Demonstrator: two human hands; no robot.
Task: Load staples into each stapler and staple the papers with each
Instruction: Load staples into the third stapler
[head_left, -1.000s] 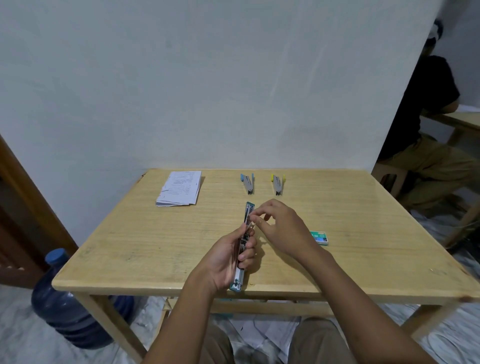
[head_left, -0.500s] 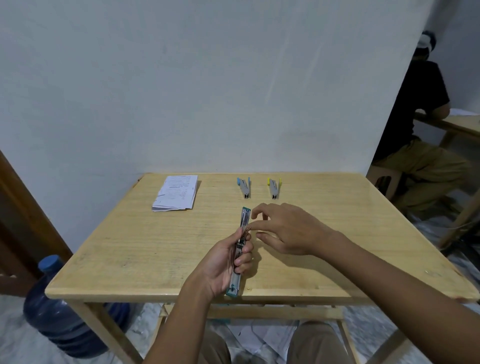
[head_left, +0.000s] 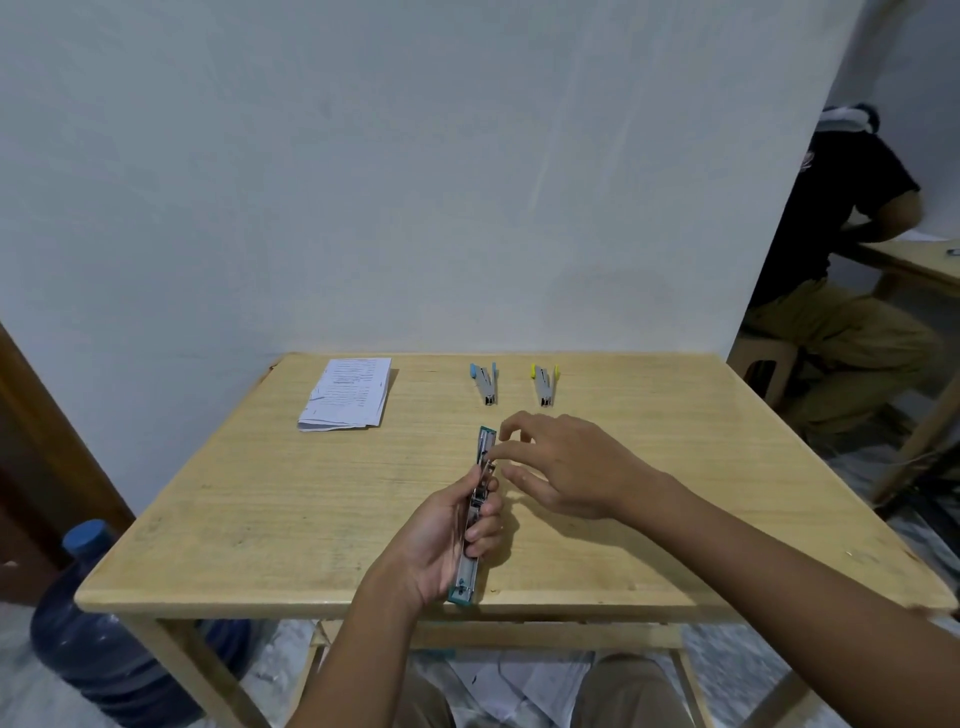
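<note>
A teal stapler (head_left: 482, 457) lies opened out flat along the table, its metal channel facing up. My left hand (head_left: 447, 540) grips its middle from the left. My right hand (head_left: 566, 467) hovers at the channel's far half, thumb and forefinger pinched at the metal; whether a staple strip is between them is too small to tell. A blue stapler (head_left: 485, 383) and a yellow stapler (head_left: 544, 384) lie side by side near the table's far edge. A stack of printed papers (head_left: 348, 394) rests at the far left.
The wooden table (head_left: 260, 509) stands against a white wall. A blue water jug (head_left: 98, 618) sits on the floor at the left. Another person sits at a second table (head_left: 919, 265) to the right. Papers lie on the floor beneath.
The view shifted left, so the staple box at the right went behind my right forearm. My right hand's fingers slid slightly along the open channel. My left hand keeps its grip.
</note>
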